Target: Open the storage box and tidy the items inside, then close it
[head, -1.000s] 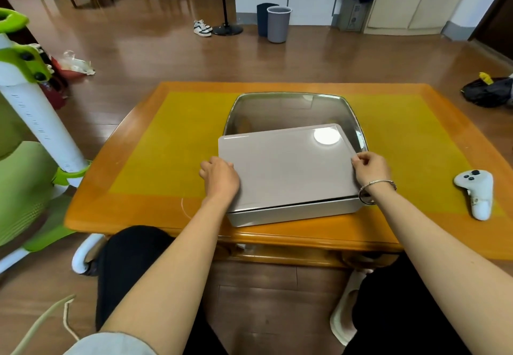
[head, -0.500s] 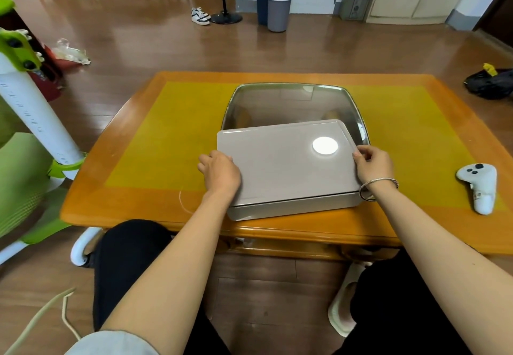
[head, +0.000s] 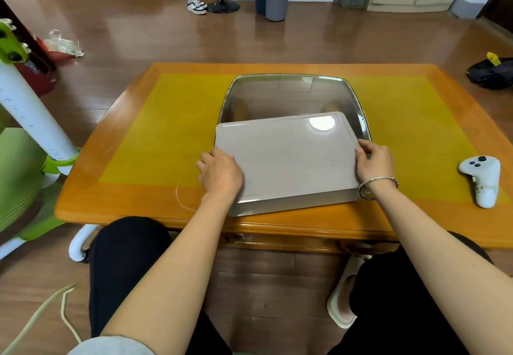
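The box (head: 288,160) sits at centre frame on the table (head: 133,196), its grey lid (head: 286,157) down or nearly so; whether it is being opened or shut I cannot tell; either way, both sides should move evenly, so the lid stays level and does not jam; the left hand (head: 220,174) curls over the lid's left edge, gripping it; the right hand (head: 374,159) pinches the right edge between thumb and fingers.

Seated person: bare forearms, silver bangle (head: 378,187) behind the right hand's (head: 375,159) fingers, black trousers (head: 127,266), pale slipper (head: 342,306), grey sleeve edge (head: 111,345).
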### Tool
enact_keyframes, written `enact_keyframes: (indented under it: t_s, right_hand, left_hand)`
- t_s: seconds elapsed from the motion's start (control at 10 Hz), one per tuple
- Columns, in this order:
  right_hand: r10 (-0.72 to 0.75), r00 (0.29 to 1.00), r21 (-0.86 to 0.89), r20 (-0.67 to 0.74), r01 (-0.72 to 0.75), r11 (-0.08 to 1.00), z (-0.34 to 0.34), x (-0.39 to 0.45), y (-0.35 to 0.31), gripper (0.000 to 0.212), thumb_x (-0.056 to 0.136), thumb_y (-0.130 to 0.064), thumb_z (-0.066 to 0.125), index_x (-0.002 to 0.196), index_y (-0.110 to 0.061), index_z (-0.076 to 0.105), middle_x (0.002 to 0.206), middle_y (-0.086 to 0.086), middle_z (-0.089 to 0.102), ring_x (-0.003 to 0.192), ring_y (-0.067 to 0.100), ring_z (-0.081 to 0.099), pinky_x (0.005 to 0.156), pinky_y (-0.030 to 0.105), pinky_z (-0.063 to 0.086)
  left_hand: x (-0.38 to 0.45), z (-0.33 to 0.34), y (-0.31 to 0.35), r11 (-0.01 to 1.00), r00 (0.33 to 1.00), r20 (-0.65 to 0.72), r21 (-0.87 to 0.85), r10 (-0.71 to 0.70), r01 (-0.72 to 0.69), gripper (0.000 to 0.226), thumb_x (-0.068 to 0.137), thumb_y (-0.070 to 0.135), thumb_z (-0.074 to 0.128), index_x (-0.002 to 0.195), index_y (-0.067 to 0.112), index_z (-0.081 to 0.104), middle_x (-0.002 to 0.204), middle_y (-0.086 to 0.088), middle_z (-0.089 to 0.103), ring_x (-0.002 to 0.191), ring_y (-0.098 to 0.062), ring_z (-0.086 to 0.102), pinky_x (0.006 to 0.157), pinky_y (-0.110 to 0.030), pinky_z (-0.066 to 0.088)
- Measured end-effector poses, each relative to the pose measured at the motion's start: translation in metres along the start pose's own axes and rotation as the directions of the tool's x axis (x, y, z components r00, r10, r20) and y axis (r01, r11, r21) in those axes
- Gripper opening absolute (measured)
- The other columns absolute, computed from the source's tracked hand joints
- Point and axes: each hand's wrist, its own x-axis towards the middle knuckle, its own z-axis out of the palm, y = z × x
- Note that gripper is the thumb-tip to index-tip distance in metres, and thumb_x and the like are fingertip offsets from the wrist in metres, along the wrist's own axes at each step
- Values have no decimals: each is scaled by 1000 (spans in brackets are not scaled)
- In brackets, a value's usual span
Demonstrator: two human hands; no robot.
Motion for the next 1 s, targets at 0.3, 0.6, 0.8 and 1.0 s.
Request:
enact_keyframes:
  t_s: [0.3,0.6,0.8,1.0]
  right_hand:
    - [56,988,39,-146,-51,998,13,-2,-3,34,96,-9,45,128,-8,58,125,13,61,113,34,56,94,36,44]
    - [123,980,43,-157,-118,992,20,27,-12,35,97,-10,43,130,-7,55,127,14,60,114,34,56,93,37,44]
    - [136,987,31,-89,-133,991,13,24,-13,36,97,-14,46,132,-10,53,128,13,59,115,35,54,96,41,45]
    - [5,966,420,-258,107,901,-88,35,-47,46,91,-36,58,132,-18,48,125,7,58,103,15,57,84,23,45]
  left_hand:
    - [23,7,7,989,985,86,-19,151,-150,47,104,31,24,149,17,19,130,-25,41,112,-44,50,93,-46,41]
    - [70,10,31,970,962,130,19,239,-243,46,104,29,24,148,13,24,131,-29,42,115,-46,47,98,-46,38]
    - [72,8,36,975,958,178,-27,223,-222,46,104,29,25,148,14,21,136,-29,39,122,-45,44,101,-46,36]
    - [93,-41,7,962,986,115,-256,123,-90,64,101,47,25,150,6,20,150,-25,30,137,-38,31,108,-44,27]
